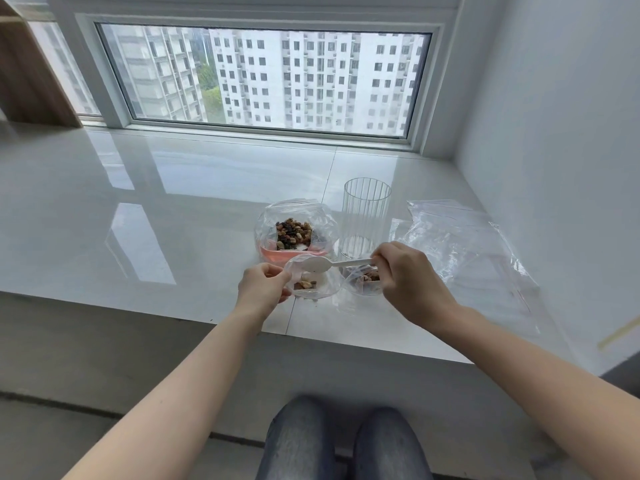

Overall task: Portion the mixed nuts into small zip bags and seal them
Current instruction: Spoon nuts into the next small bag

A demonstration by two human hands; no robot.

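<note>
Ribbed glass (366, 216) behind right hand (405, 275); spare bags (467, 237) beside.

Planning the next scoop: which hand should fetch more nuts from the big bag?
Right. The right hand already pinches the spoon, while the left hand holds the small bag open.

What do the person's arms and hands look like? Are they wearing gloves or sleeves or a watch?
No gloves, no sleeves, no watch. Both arms are bare all the way down from the bottom of the picture. The left hand and the right hand have no rings or bracelets that can be seen. Below the arms, the knees are in blue-grey jeans.
</note>
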